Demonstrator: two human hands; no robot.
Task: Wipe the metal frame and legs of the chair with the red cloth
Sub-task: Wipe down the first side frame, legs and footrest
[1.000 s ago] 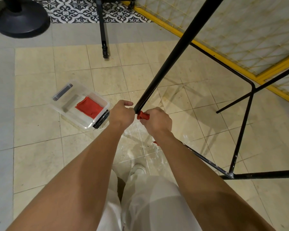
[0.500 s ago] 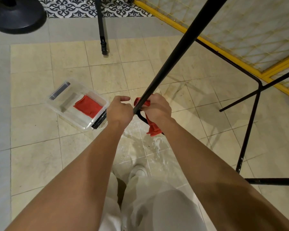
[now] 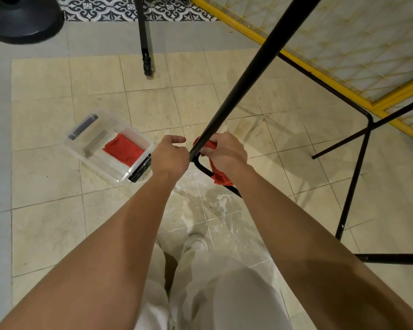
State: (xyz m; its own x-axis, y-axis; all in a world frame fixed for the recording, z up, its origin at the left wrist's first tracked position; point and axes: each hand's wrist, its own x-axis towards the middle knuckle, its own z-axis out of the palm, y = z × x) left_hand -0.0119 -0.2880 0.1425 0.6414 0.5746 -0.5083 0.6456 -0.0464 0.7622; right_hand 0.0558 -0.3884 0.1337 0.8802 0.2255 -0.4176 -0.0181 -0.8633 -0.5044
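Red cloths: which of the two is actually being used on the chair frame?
The red cloth the right hand grips around the black frame tube; the other red cloth lies folded inside the clear bin.

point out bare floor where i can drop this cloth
Bare tiles lie between the clear tub and the black pole foot, and left of the tub. Crowded on the right, where chair frame bars cross, and around the left hand and right hand.

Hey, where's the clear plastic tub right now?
In the head view, the clear plastic tub sits on the tiled floor left of centre, just left of the left hand, with a spare red cloth lying inside it.
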